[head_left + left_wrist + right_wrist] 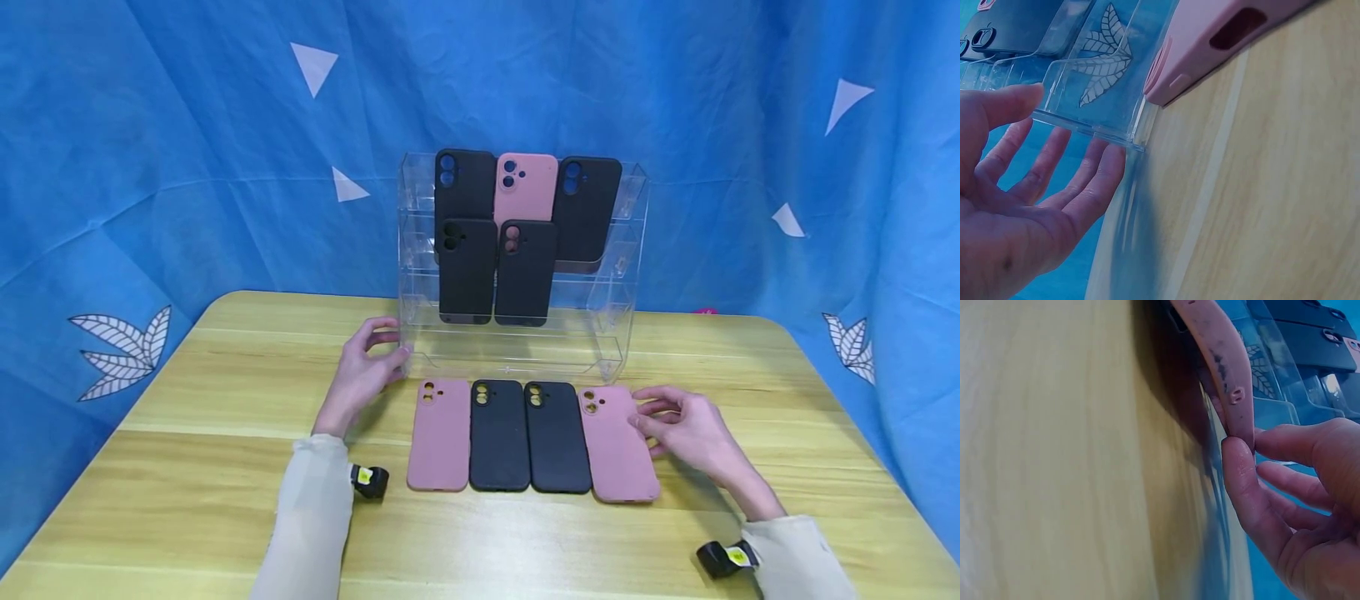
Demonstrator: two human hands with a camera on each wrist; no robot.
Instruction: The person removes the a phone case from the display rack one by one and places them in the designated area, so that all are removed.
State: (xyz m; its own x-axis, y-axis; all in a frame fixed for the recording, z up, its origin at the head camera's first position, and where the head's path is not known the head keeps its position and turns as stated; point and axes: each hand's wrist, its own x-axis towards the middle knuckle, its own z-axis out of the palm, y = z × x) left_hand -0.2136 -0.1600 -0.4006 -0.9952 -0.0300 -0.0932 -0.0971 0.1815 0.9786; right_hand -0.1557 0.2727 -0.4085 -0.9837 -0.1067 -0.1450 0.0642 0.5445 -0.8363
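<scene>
My left hand (360,371) is at the left side of a clear plastic display rack (517,354). In the left wrist view its thumb and fingertips hold the rack's edge (1091,128). My right hand (693,433) pinches the right edge of a pink phone case (618,446) between thumb and fingers. In the right wrist view that case (1235,381) is seen edge-on, with dark smudges on its side. It ends a row on the table, beside two black phone cases (557,437) (498,437) and another pink phone case (440,437) at the left.
On the rack's upper tiers stand a pink case (525,187) between two black cases (463,187) (587,208). Two more black cases (467,275) (525,279) stand on the tier below. A blue patterned curtain (225,167) hangs behind the wooden table (187,500).
</scene>
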